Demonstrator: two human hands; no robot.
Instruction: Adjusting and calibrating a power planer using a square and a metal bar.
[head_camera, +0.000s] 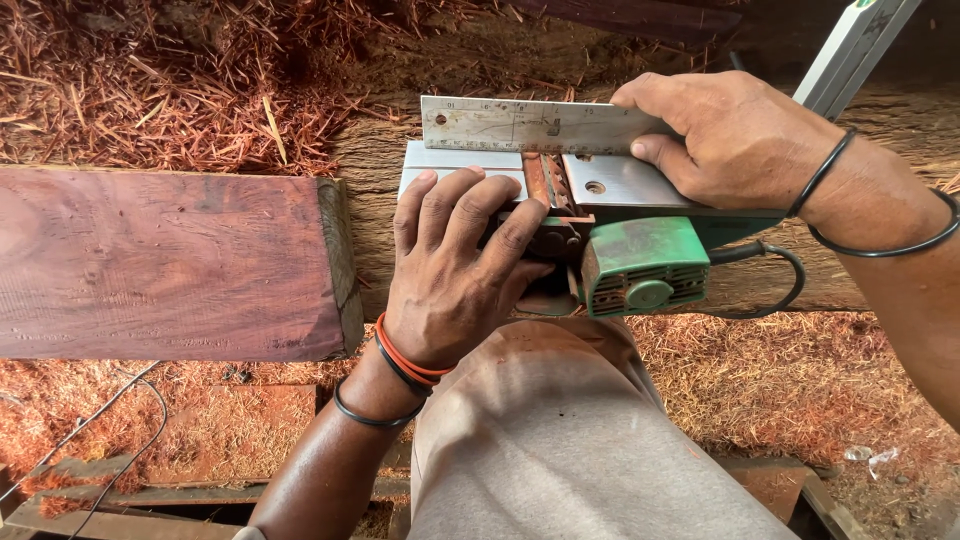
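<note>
A green electric planer lies upside down on my lap, its grey metal sole plate facing up. My left hand grips the planer's front end, fingers curled over the body near the blade slot. My right hand presses a steel ruler on edge against the sole plate's far side. The ruler belongs to a square whose pale arm runs up to the right. Red and black bands circle my left wrist, black ones my right.
A thick reddish wood plank lies at left on a rough beam. Red wood shavings cover the ground around. The planer's black cord loops at right. Thin wires trail at lower left.
</note>
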